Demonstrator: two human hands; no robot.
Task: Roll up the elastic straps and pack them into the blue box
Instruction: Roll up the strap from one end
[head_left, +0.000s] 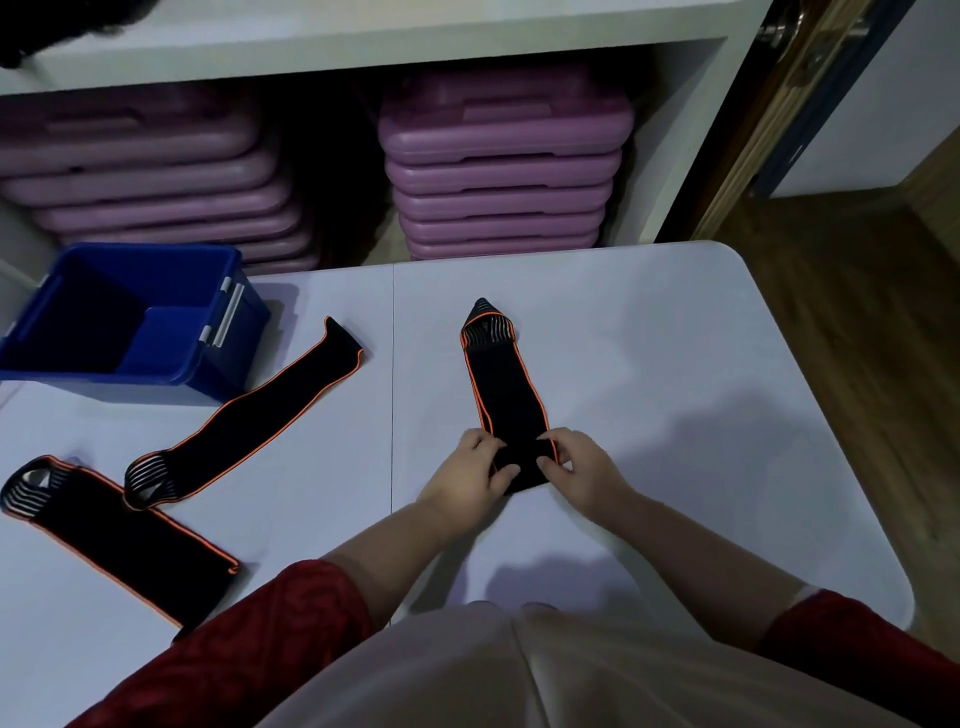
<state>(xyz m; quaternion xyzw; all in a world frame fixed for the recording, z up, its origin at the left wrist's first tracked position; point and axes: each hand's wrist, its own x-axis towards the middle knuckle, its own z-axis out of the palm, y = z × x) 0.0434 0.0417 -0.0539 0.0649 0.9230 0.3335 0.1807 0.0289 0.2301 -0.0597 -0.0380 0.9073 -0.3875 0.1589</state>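
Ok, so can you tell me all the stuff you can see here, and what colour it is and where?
strap being rolled: one, black with orange edge, middle of the table, near end rolled between both hands
loose straps: two, black with orange edges, flat on the left of the table
blue box: one, blue, open, far left of the table, looks empty
table: one, white, under everything
purple cases: two stacks, purple, on the shelf behind the table
floor: brown wood, on the right
left hand: one, grips the roll's left side
right hand: one, grips the roll's right side
sleeves: two, red, bottom corners
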